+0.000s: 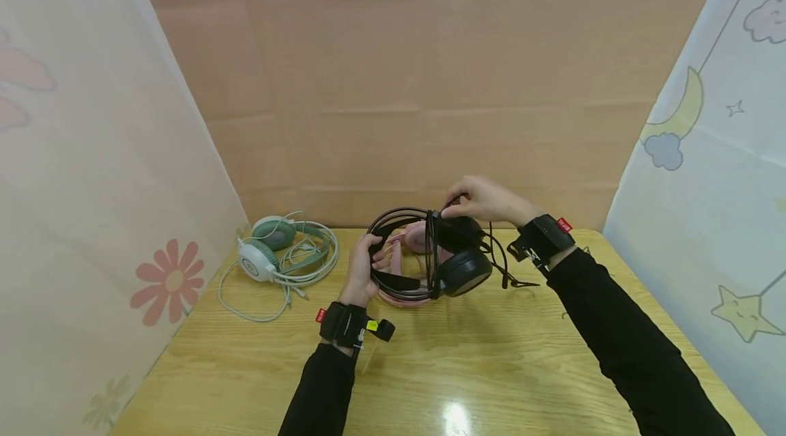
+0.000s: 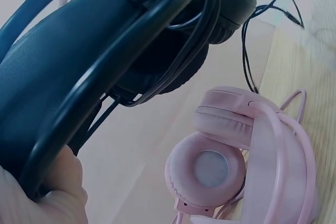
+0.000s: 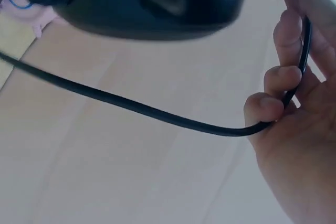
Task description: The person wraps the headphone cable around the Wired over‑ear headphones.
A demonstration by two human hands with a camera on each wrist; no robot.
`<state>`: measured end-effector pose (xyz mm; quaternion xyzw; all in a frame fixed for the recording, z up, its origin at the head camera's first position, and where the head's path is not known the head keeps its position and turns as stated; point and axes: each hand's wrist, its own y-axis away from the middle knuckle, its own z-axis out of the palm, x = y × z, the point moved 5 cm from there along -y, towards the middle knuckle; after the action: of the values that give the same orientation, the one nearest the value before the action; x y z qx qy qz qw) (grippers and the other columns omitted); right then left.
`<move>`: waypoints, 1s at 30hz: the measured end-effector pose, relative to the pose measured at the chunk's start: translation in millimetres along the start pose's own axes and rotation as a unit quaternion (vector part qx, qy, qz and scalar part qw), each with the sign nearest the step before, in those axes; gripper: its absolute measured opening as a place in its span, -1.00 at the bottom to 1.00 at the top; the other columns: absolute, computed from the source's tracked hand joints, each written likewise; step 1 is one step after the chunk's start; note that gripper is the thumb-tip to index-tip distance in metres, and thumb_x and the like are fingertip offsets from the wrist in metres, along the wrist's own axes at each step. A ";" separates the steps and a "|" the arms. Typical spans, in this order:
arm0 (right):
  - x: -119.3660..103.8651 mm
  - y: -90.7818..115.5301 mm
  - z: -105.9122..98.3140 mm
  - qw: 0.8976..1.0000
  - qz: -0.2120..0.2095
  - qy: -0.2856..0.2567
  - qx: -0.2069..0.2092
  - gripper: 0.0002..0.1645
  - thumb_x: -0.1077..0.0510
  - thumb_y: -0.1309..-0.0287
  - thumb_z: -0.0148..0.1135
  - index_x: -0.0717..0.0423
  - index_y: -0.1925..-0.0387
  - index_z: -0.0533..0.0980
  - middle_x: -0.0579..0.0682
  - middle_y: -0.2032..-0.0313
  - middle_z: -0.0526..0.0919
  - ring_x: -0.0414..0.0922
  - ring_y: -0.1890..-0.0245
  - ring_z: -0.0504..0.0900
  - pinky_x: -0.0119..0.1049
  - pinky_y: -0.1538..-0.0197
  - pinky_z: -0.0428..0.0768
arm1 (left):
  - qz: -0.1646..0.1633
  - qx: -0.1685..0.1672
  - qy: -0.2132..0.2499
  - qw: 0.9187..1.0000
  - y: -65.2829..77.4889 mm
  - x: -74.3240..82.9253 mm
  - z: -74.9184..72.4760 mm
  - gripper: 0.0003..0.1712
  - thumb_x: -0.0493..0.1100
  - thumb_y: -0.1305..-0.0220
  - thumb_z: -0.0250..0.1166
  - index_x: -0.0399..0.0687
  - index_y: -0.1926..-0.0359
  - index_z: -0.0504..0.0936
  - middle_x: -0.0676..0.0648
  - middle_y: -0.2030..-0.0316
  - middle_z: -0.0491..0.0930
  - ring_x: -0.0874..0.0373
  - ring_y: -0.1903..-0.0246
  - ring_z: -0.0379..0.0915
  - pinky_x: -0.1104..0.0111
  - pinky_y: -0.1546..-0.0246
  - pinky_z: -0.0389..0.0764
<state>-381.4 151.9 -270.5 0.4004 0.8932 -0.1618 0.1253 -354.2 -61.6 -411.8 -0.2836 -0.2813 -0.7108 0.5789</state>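
Black headphones hang above the table, with their cable wound around the band and ear cups. My left hand grips the headband at its left end, fingers curled around it. At the ear cups, my right hand holds the black cable, which passes under its curled fingers and trails away to the left in the right wrist view. Pink headphones lie on the table behind and below the black pair, partly hidden by it in the head view.
Green and white headphones with a coiled pale cable lie on the wooden table at the left. Loose black cable ends dangle at the right. A brown backdrop rises behind the table, with patterned sheets on both sides.
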 end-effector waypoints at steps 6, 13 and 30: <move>-4.2 -1.4 1.4 0.999 -0.047 -0.018 -0.008 -0.84 0.11 -0.30 0.25 0.06 0.18 0.68 -0.08 0.32 0.60 -0.12 0.35 0.37 -0.24 0.25 0.33 | -0.010 0.004 -0.021 1.000 -1.1 -3.5 1.5 -0.88 -0.23 -0.31 -0.04 0.08 0.34 0.22 0.13 0.68 0.03 0.40 0.82 -0.04 0.59 0.82 0.05; -6.0 -5.9 -1.7 0.997 -0.076 -0.007 0.016 -0.89 0.09 -0.25 0.30 0.02 0.29 0.69 -0.13 0.38 0.65 -0.18 0.41 0.46 -0.29 0.32 0.40 | -0.021 -0.023 -0.011 0.999 -1.1 -6.1 3.2 -0.89 -0.24 -0.36 -0.07 0.07 0.31 0.21 0.13 0.68 0.05 0.41 0.83 -0.01 0.59 0.81 0.06; 19.2 -10.6 -1.6 1.000 0.009 -0.006 0.010 -0.85 0.11 -0.31 0.24 0.04 0.23 0.70 -0.06 0.33 0.72 -0.10 0.29 0.65 -0.18 0.19 0.56 | -0.034 -0.090 -0.005 0.995 3.6 -5.0 20.5 -0.90 -0.26 -0.39 -0.10 0.04 0.21 0.32 0.10 0.66 0.04 0.42 0.84 0.00 0.62 0.84 0.11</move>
<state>-402.0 158.9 -273.8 0.4086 0.8871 -0.1721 0.1282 -348.2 -44.0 -401.2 -0.3288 -0.2287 -0.7510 0.5251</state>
